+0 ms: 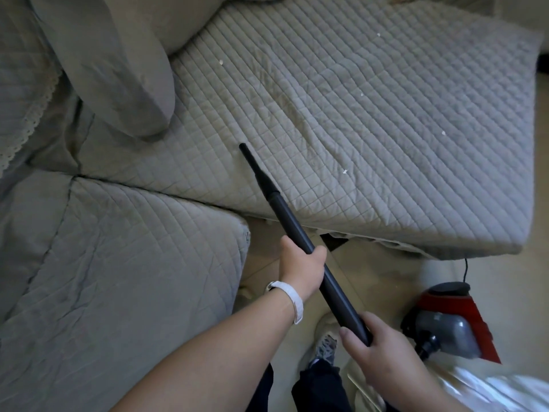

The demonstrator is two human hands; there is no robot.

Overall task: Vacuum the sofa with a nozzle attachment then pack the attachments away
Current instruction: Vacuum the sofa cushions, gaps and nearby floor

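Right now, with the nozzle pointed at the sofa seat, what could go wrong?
The narrow nozzle on the wand may suck up the loose, wrinkled quilted cover and snag. White crumbs lie scattered well away from the tip, so some could be missed. The vacuum body and its cord sit on the floor by the person's shoe; a step back might trip or tug them.

Slim black tapered nozzle (255, 165) on a black tube (292, 224) slants over the grey quilted sofa (386, 114) seat. Red vacuum (451, 322) sits on the floor beside the sofa.
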